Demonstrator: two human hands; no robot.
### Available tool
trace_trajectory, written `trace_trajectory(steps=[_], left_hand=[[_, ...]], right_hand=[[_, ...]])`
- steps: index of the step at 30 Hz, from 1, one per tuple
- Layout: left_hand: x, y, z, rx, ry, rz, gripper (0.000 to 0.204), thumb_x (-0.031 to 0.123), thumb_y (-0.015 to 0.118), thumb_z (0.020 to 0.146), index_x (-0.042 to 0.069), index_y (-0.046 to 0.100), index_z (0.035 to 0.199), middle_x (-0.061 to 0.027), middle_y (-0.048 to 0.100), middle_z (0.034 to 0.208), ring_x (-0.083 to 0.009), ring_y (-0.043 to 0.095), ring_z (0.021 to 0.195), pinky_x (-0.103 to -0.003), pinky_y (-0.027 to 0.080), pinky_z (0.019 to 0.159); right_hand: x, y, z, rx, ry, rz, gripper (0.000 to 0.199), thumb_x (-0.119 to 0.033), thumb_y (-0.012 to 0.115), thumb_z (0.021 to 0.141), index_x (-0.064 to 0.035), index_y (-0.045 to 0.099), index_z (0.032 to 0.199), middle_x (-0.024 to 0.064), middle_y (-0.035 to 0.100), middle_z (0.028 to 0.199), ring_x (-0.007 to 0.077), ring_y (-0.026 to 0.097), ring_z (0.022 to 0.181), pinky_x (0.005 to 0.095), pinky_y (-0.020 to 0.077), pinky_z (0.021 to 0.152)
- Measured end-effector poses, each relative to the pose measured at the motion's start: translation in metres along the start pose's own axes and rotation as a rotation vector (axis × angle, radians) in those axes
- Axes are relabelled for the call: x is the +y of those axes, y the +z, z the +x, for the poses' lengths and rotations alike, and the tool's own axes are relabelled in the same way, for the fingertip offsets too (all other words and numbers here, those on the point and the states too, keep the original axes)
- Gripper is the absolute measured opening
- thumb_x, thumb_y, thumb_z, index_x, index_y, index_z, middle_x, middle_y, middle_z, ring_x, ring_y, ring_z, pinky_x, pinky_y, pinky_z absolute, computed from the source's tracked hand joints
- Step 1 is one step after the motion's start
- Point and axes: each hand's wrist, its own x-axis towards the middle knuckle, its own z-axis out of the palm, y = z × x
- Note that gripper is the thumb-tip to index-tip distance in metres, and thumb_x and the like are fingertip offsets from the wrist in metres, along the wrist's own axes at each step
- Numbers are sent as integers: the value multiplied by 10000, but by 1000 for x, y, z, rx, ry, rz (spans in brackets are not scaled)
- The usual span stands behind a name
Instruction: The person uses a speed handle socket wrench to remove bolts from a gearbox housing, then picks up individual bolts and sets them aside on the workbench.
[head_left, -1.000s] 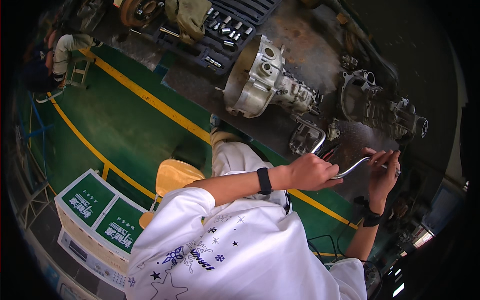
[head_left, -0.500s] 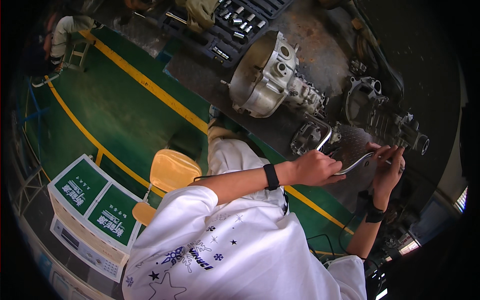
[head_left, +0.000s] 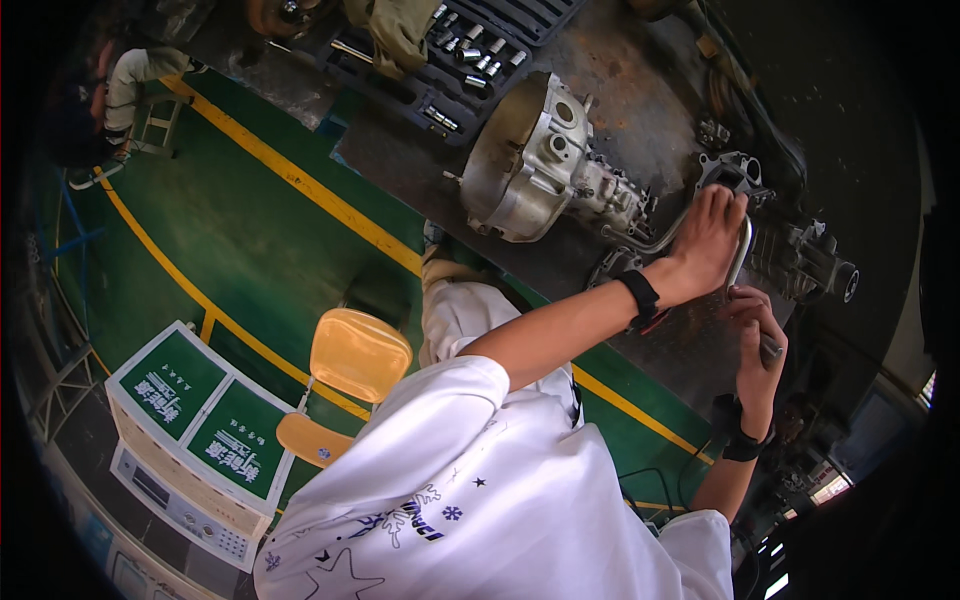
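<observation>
My left hand [head_left: 706,245] is closed around the bent middle of a crank-shaped metal speed wrench [head_left: 743,252]. The fingers of my right hand [head_left: 757,332] curl around its handle end, where a dark grip shows beside the thumb. The wrench's far end reaches left to the narrow rear part of a silver gearbox housing [head_left: 520,170], which lies on the dark metal bench [head_left: 400,175]. Whether that end sits on a bolt cannot be made out. Beyond my hands lies a second, longer grey casing [head_left: 800,262], partly covered by my left hand.
An open socket set case [head_left: 465,85] with a cloth [head_left: 395,30] on it lies at the bench's far left. Behind me on the green floor stand a yellow chair [head_left: 358,355] and a white cabinet [head_left: 215,420]. Another person [head_left: 140,70] sits at the far left.
My left hand has swung up and away with the crank, turning the wrench. My right hand has shifted slightly down and left at the handle end. The view has moved a little.
</observation>
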Motion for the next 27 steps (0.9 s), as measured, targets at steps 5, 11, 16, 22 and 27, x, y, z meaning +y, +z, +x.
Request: trace_trajectory(steps=[5,11,16,22,27], left_hand=[[45,17,-117,-734,-117,-462,257,285,669,900,38,631,841,-192,635,802,-359,610,861,-454,470,849],[0,-129,-38,-400,-133,-201,241,108,753,777,45,584,938,-101,610,916,-323,562,974,-430,417,854],[9,-35,-4,72,-100,-64,627,69,687,735,-43,383,1272,-285,409,1262,-473,401,1252,-578,290,1099],[9,24,-20,14,61,-136,685,152,694,719,-52,361,1282,-253,403,1250,-468,369,1288,-612,199,1180],[29,-12,-48,-836,-223,-831,414,298,674,762,19,629,1064,-208,589,1098,-398,531,1135,-527,391,1046]], right_hand=[[19,-25,-5,116,213,110,382,-263,500,1070,42,623,876,90,681,963,157,588,951,310,446,880],[31,-27,-47,43,50,27,517,-318,506,1060,7,510,657,112,698,912,257,534,1154,376,430,962],[2,-5,-5,94,101,80,522,-292,452,1084,40,580,703,110,699,902,255,541,1139,349,408,940],[-3,-5,-16,-132,130,-127,543,-395,483,1041,26,607,720,89,702,978,284,441,1290,411,356,1041],[-18,12,13,-91,-83,-242,493,-329,491,1040,13,601,703,107,697,1095,314,476,1267,419,355,1066]])
